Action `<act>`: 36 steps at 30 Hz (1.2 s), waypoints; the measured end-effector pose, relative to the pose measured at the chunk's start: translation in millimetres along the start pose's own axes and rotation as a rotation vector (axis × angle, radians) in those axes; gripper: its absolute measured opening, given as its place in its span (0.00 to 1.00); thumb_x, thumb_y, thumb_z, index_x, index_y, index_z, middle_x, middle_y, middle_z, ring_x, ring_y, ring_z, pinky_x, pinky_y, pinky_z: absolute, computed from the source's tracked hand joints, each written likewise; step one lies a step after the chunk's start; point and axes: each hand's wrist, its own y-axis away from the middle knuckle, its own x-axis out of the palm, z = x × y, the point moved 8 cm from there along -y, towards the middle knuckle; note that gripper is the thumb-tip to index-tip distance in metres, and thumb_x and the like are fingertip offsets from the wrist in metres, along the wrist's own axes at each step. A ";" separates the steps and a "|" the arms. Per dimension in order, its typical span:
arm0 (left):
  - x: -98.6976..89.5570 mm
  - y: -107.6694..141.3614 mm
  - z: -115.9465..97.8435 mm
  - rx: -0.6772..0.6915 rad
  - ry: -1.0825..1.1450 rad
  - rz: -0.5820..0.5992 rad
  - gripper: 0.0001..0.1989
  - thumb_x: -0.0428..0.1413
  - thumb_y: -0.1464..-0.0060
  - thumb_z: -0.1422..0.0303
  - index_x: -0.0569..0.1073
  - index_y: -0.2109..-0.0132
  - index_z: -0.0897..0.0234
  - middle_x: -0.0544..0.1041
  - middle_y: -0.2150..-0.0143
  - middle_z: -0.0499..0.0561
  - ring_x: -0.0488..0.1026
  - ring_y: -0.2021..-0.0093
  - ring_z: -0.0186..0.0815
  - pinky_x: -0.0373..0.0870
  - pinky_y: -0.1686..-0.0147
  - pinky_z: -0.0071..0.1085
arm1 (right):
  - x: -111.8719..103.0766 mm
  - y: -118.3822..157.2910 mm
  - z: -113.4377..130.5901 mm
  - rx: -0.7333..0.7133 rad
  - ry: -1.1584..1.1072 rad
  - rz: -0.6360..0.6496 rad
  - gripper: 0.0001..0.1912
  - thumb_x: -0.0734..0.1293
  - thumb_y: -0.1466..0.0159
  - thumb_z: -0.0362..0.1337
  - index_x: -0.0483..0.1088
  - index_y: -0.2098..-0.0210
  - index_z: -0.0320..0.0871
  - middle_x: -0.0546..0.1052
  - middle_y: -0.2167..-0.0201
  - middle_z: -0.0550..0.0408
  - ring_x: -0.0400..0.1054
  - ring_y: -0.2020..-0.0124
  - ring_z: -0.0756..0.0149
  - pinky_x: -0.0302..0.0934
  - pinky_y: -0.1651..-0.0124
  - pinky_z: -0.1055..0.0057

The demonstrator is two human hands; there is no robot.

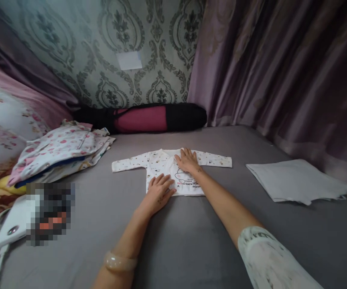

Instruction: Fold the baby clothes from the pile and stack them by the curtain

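A small white long-sleeved baby shirt (161,164) lies spread flat on the grey sheet, its sleeves stretched out to both sides. It carries small prints, a cartoon outline and some lettering on the front. My left hand (160,192) rests with fingers apart on the lower left part of the shirt, near its hem. Higher up, my right hand (187,160) lies flat and spread near the neckline, to the right of the middle. My right hand and forearm cover part of the print. Neither hand grips anything.
To the right lies a folded white cloth (296,180). A pile of folded clothes (65,148) sits at the left, with a white device with a cable (18,220) nearer me. Along the wall lies a long black and red bag (143,118). Purple curtains (245,60) hang at the right.
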 end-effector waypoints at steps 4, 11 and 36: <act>-4.1 0.2 -1.3 0.003 -0.006 -0.006 0.21 0.45 0.36 0.55 0.68 0.42 0.54 0.64 0.35 0.52 0.54 0.32 0.46 0.50 0.36 0.51 | 2.3 -3.1 5.0 -0.047 -0.007 -0.002 0.38 0.44 0.30 0.52 0.46 0.32 0.30 0.45 0.30 0.40 0.34 0.29 0.55 0.27 0.32 0.56; -6.0 0.1 -1.3 0.019 -0.011 -0.046 0.19 0.45 0.36 0.57 0.71 0.45 0.56 0.68 0.37 0.53 0.58 0.34 0.44 0.54 0.38 0.48 | -12.2 2.2 -10.9 -0.047 -0.071 -0.020 0.37 0.42 0.30 0.52 0.46 0.31 0.32 0.45 0.29 0.42 0.34 0.29 0.57 0.27 0.32 0.55; -26.4 -23.2 -18.1 0.045 -0.087 -0.006 0.18 0.44 0.36 0.59 0.76 0.59 0.59 0.76 0.51 0.53 0.68 0.48 0.44 0.60 0.47 0.44 | -80.9 60.4 -224.5 0.692 -0.186 -0.187 0.20 0.60 0.35 0.38 0.73 0.51 0.30 0.74 0.50 0.29 0.68 0.47 0.47 0.61 0.50 0.59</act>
